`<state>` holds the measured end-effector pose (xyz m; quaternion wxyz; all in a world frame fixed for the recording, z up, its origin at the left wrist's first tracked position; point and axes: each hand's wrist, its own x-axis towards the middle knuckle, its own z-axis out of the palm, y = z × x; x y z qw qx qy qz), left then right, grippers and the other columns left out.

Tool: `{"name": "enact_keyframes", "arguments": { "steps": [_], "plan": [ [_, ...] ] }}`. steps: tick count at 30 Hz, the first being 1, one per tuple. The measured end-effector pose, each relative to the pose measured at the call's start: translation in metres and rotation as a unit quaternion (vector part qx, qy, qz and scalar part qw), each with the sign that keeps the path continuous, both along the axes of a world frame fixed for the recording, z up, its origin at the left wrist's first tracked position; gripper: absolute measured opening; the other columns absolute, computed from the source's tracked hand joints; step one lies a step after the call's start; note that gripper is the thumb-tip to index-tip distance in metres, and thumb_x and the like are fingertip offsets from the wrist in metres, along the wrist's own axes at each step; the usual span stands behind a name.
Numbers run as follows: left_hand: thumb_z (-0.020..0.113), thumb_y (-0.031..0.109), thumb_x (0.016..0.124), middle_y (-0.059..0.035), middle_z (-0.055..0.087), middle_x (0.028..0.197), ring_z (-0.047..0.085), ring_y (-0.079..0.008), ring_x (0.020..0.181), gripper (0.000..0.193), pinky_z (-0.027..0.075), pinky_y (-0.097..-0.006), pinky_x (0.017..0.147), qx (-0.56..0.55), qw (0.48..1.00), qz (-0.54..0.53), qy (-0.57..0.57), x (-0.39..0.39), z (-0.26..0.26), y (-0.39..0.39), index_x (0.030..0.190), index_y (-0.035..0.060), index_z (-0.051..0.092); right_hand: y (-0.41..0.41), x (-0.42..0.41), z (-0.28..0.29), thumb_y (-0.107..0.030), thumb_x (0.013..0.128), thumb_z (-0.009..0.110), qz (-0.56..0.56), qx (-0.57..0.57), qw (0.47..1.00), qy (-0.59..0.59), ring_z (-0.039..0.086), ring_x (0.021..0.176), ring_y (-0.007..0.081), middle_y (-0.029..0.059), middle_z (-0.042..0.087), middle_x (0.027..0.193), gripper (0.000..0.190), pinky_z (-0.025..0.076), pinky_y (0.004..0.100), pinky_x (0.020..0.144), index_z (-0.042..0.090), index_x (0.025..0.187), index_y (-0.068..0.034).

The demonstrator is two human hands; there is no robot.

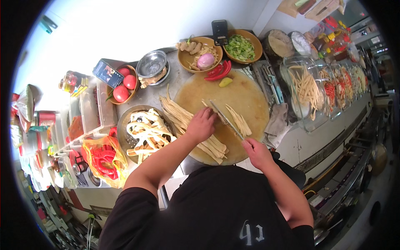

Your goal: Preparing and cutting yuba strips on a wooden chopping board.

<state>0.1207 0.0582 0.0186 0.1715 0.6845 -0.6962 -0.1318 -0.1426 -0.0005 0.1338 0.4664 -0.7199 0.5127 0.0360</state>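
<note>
My right hand (pixel 257 152) is closed around the handle end of a kitchen knife (pixel 227 120), whose narrow-looking blade points up and left over the round cutting board (pixel 250 103). Pale strips lie close to the blade, and my left hand (pixel 202 124) presses on some of them with bent fingers. A long bundle of pale, dried-looking strips (pixel 178 114) runs beneath my left wrist to the board's near edge. Right of the blade rests a small heap of cut strips (pixel 240 121). Red chili peppers (pixel 222 71) and a yellow-green piece (pixel 226 82) lie at the board's far side.
On the left are a metal bowl of pale strips (pixel 147 134), a bag of red peppers (pixel 104 159) and a tomato bowl (pixel 136 75). Behind stand bowls with ginger (pixel 189 47) and chopped greens (pixel 240 47). Glass trays (pixel 307 93) and a cloth (pixel 276 122) are at right.
</note>
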Motion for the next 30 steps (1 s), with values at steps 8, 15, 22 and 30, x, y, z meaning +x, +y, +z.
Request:
{"name": "enact_keyframes", "arguments": {
  "steps": [8,15,22,30],
  "plan": [
    [0.066,0.020,0.080,-0.0181,0.055,0.134,0.049,-0.0356,0.132,0.054,0.043,-0.0448,0.109,-0.031,0.999,-0.009,-0.006,0.006,-0.003,-0.001,0.131,0.0048,0.059,-0.002,0.000,0.005,-0.046,0.102,0.054,0.006,0.013,1.000,-0.001,0.067,0.086,0.0381,0.0233,0.069,0.091,0.048,0.052,0.0414,0.077,0.067,0.114,-0.001],
    [0.066,0.019,0.080,-0.0178,0.057,0.132,0.050,-0.0352,0.130,0.051,0.044,-0.0440,0.109,-0.032,0.999,-0.013,-0.001,0.008,-0.001,-0.002,0.128,0.0026,0.061,-0.009,0.003,0.009,-0.047,0.102,0.054,0.014,0.035,0.999,0.018,0.067,0.085,0.0384,0.0238,0.069,0.090,0.049,0.051,0.0420,0.077,0.067,0.112,0.000],
    [0.063,0.019,0.081,-0.0178,0.059,0.128,0.051,-0.0348,0.129,0.044,0.042,-0.0439,0.110,-0.043,0.999,-0.016,0.010,0.010,-0.005,-0.004,0.123,0.0025,0.063,-0.012,0.005,0.008,-0.048,0.103,0.053,0.024,0.035,0.999,0.013,0.067,0.083,0.0391,0.0240,0.068,0.087,0.050,0.051,0.0430,0.075,0.066,0.110,0.000],
    [0.063,0.019,0.082,-0.0178,0.060,0.128,0.051,-0.0352,0.129,0.044,0.042,-0.0440,0.110,-0.043,0.999,-0.025,0.009,0.012,-0.012,-0.003,0.123,0.0025,0.063,-0.016,0.012,0.005,-0.048,0.103,0.050,0.041,0.032,0.998,0.033,0.066,0.087,0.0433,0.0257,0.068,0.090,0.051,0.051,0.0461,0.077,0.066,0.108,0.001]
  ]
}}
